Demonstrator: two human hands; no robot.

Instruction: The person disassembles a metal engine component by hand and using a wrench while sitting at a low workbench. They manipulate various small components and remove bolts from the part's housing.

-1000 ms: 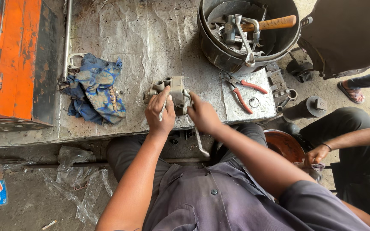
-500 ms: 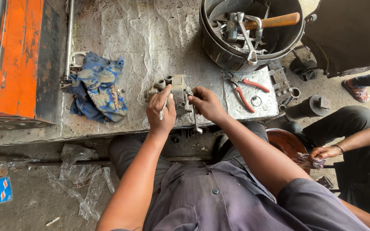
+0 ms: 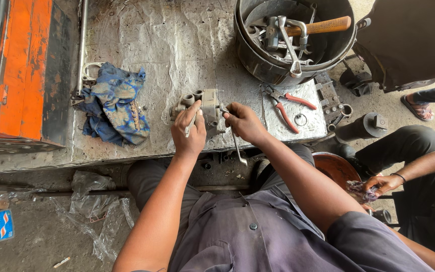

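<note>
A grey cast-metal part (image 3: pixel 203 106) with round ports rests on the metal-covered workbench (image 3: pixel 177 45) near its front edge. My left hand (image 3: pixel 188 130) grips the part from the near side, fingers wrapped over it. My right hand (image 3: pixel 242 121) is closed on a thin metal wrench (image 3: pixel 236 143) whose head meets the part's right side and whose handle hangs down past the bench edge.
A dirty blue rag (image 3: pixel 117 103) lies left of the part. Red-handled pliers (image 3: pixel 288 106) and a small ring lie to the right. A black bucket (image 3: pixel 278 65) of tools with a wooden-handled hammer stands at the back right. Another person's hand (image 3: pixel 381 184) works at the right.
My right hand has shifted a little on the wrench, and its handle has swung slightly. My left hand keeps its hold on the part.
</note>
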